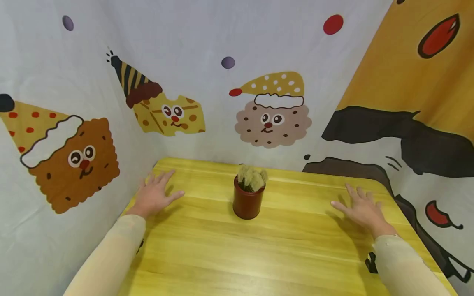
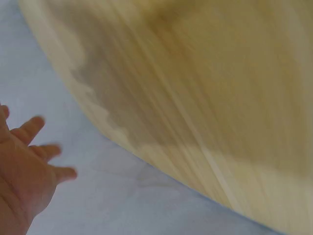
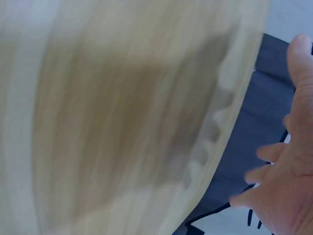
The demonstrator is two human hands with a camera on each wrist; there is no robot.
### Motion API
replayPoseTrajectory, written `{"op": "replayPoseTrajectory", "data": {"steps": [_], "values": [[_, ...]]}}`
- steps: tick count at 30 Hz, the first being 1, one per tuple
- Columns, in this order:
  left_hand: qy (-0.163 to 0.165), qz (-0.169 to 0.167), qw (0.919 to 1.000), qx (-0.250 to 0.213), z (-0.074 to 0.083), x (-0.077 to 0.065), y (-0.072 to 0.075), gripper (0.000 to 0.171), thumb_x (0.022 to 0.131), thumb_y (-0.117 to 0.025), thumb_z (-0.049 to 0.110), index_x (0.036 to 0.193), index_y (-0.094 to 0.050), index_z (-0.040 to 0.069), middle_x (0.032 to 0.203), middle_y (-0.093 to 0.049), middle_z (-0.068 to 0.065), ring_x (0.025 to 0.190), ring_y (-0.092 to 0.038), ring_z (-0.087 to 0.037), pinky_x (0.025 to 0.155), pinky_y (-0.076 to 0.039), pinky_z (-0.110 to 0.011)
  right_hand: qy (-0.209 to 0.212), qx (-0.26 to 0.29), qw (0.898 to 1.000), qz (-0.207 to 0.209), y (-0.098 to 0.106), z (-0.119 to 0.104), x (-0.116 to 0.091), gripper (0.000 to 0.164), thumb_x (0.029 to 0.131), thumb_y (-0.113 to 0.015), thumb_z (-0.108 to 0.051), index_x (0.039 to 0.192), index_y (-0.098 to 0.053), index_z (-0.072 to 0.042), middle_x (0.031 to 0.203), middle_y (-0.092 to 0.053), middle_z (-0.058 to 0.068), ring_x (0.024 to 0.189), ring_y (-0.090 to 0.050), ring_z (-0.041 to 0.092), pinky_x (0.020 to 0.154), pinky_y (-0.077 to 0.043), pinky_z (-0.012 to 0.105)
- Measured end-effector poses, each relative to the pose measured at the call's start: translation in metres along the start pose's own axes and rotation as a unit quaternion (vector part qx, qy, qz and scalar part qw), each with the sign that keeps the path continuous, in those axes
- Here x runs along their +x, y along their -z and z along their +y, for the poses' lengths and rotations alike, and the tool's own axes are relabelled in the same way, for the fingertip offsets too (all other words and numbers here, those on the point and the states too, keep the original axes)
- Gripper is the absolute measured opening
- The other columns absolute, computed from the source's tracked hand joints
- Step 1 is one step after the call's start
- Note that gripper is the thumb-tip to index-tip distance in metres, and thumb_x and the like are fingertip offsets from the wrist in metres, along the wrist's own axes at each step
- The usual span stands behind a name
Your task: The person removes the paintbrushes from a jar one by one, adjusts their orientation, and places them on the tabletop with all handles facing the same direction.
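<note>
A dark red cylindrical pot stands upright near the middle of the wooden table, with pale fluffy dried flower heads poking out of its top. To its left, my left hand is held over the table's left side, fingers spread and nothing in them. My right hand hovers at the right side, also spread and holding nothing. Both hands are well apart from the pot. Each wrist view shows a hand, the left and the right, with its shadow on the tabletop.
The yellow wood-grain table has rounded far corners. Behind and beside it hangs a white cloth backdrop printed with cartoon biscuits, cheese and party hats. Small dark pieces show by both wrists, the right one larger.
</note>
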State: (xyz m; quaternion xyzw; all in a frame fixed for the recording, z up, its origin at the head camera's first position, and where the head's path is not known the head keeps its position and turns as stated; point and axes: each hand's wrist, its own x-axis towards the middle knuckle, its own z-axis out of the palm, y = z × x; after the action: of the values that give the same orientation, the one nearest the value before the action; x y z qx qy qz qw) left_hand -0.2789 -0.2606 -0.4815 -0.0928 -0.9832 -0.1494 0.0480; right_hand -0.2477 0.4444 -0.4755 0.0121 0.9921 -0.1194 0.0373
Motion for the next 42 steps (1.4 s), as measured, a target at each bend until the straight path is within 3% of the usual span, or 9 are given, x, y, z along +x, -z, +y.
{"op": "replayPoseTrajectory", "data": {"steps": [4, 6, 9, 16, 21, 25, 29, 37, 42], "values": [[0.004, -0.016, 0.9931, -0.116, 0.014, 0.003, 0.000, 0.092, 0.102, -0.059, 0.069, 0.171, -0.029, 0.016, 0.165, -0.045, -0.025, 0.148, -0.045, -0.054, 0.116, -0.035, -0.076, 0.023, 0.050, 0.998, -0.005, 0.004, -0.010, 0.004, 0.103, 0.104, -0.051, -0.071, 0.167, -0.024, 0.007, 0.157, -0.040, 0.044, 0.140, -0.042, 0.067, 0.108, -0.038, 0.080], [0.010, -0.029, 0.9841, -0.175, 0.028, 0.007, 0.001, 0.089, 0.103, -0.060, 0.066, 0.171, -0.029, 0.019, 0.166, -0.046, -0.023, 0.148, -0.046, -0.051, 0.114, -0.040, -0.072, 0.037, 0.081, 0.996, -0.002, 0.005, -0.020, 0.007, 0.094, 0.107, -0.051, -0.065, 0.164, -0.032, 0.007, 0.152, -0.052, 0.039, 0.134, -0.054, 0.060, 0.103, -0.047, 0.073], [0.005, -0.041, 0.9726, -0.229, 0.056, 0.013, 0.001, 0.087, 0.101, -0.059, 0.070, 0.171, -0.029, 0.027, 0.166, -0.046, -0.017, 0.151, -0.044, -0.048, 0.116, -0.040, -0.071, 0.056, 0.137, 0.989, -0.004, 0.007, -0.041, 0.012, 0.085, 0.109, -0.052, -0.060, 0.164, -0.037, 0.002, 0.148, -0.059, 0.033, 0.131, -0.060, 0.053, 0.100, -0.053, 0.066], [-0.057, -0.051, 0.9610, -0.266, 0.128, 0.021, -0.005, 0.079, 0.100, -0.063, 0.068, 0.167, -0.036, 0.037, 0.164, -0.051, -0.009, 0.151, -0.048, -0.039, 0.118, -0.042, -0.065, 0.113, 0.260, 0.958, -0.046, -0.003, -0.111, 0.025, 0.077, 0.105, -0.060, -0.059, 0.163, -0.045, -0.011, 0.148, -0.064, 0.021, 0.133, -0.063, 0.041, 0.104, -0.055, 0.058], [-0.079, -0.053, 0.9603, -0.262, 0.160, 0.028, -0.013, 0.078, 0.099, -0.065, 0.068, 0.165, -0.041, 0.035, 0.161, -0.054, -0.007, 0.150, -0.050, -0.034, 0.118, -0.044, -0.061, 0.158, 0.295, 0.940, -0.062, -0.004, -0.162, 0.031, 0.069, 0.104, -0.066, -0.054, 0.161, -0.050, -0.018, 0.142, -0.069, 0.013, 0.127, -0.067, 0.032, 0.106, -0.054, 0.056], [-0.083, -0.051, 0.9629, -0.252, 0.172, 0.032, -0.019, 0.080, 0.097, -0.064, 0.072, 0.164, -0.044, 0.032, 0.161, -0.055, -0.004, 0.149, -0.052, -0.033, 0.118, -0.045, -0.059, 0.183, 0.309, 0.930, -0.077, 0.000, -0.193, 0.035, 0.065, 0.104, -0.069, -0.050, 0.160, -0.051, -0.022, 0.145, -0.067, 0.013, 0.129, -0.066, 0.033, 0.109, -0.051, 0.059], [-0.082, -0.049, 0.9652, -0.243, 0.177, 0.033, -0.023, 0.083, 0.096, -0.063, 0.074, 0.164, -0.045, 0.031, 0.162, -0.054, 0.000, 0.152, -0.050, -0.029, 0.121, -0.043, -0.057, 0.199, 0.303, 0.929, -0.081, 0.003, -0.212, 0.039, 0.064, 0.102, -0.071, -0.050, 0.159, -0.053, -0.025, 0.150, -0.064, 0.013, 0.133, -0.064, 0.035, 0.110, -0.051, 0.061], [-0.091, -0.039, 0.9643, -0.246, 0.179, 0.033, -0.027, 0.088, 0.093, -0.066, 0.077, 0.164, -0.045, 0.030, 0.162, -0.055, 0.001, 0.151, -0.051, -0.029, 0.121, -0.043, -0.057, 0.214, 0.296, 0.926, -0.098, 0.004, -0.225, 0.041, 0.082, 0.100, -0.074, -0.049, 0.164, -0.043, -0.007, 0.163, -0.051, 0.020, 0.140, -0.059, 0.041, 0.114, -0.048, 0.062], [-0.098, -0.034, 0.9646, -0.243, 0.180, 0.033, -0.027, 0.089, 0.091, -0.069, 0.075, 0.164, -0.045, 0.030, 0.162, -0.055, 0.002, 0.151, -0.051, -0.028, 0.121, -0.043, -0.057, 0.216, 0.308, 0.921, -0.100, 0.001, -0.230, 0.039, 0.083, 0.100, -0.076, -0.046, 0.164, -0.042, -0.006, 0.168, -0.043, 0.021, 0.139, -0.060, 0.040, 0.112, -0.050, 0.061]]}}
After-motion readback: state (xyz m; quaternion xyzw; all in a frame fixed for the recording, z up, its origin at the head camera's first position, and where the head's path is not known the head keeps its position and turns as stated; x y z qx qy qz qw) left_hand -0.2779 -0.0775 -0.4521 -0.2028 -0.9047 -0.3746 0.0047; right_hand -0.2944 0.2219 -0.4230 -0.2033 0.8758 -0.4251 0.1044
